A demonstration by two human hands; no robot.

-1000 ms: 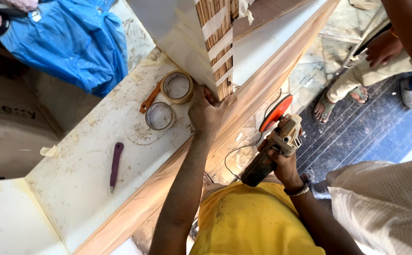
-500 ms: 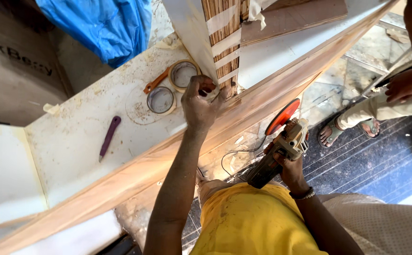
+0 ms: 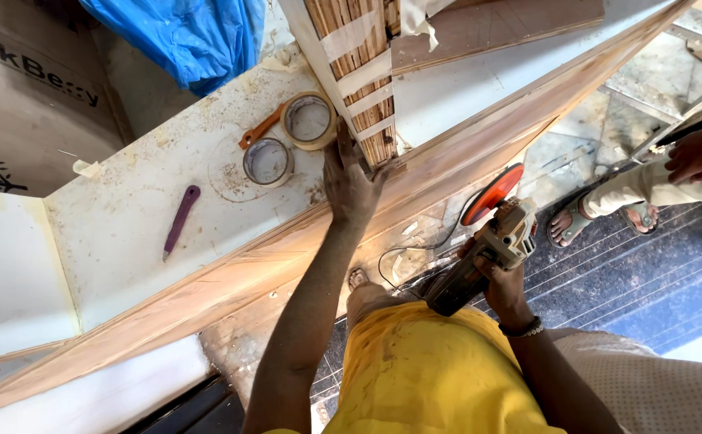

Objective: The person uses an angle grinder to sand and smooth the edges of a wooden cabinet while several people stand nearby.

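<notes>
Dusty white worktop (image 3: 134,209) | left hand (image 3: 351,181) flat, fingers spread, on wooden edge strip (image 3: 447,165), 12 o'clock | right hand (image 3: 502,281) closed around angle grinder (image 3: 479,257), 3 o'clock | tape rolls (image 3: 290,137) at 11 o'clock.

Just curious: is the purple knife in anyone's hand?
No: the purple knife lies alone on the dusty white board, away from the left hand.

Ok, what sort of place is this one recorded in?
Most likely a carpentry or furniture-fitting site. The right hand holds an angle grinder, the left hand presses on a long wooden board edge, and sawdust covers the white panel with tape rolls.
</notes>
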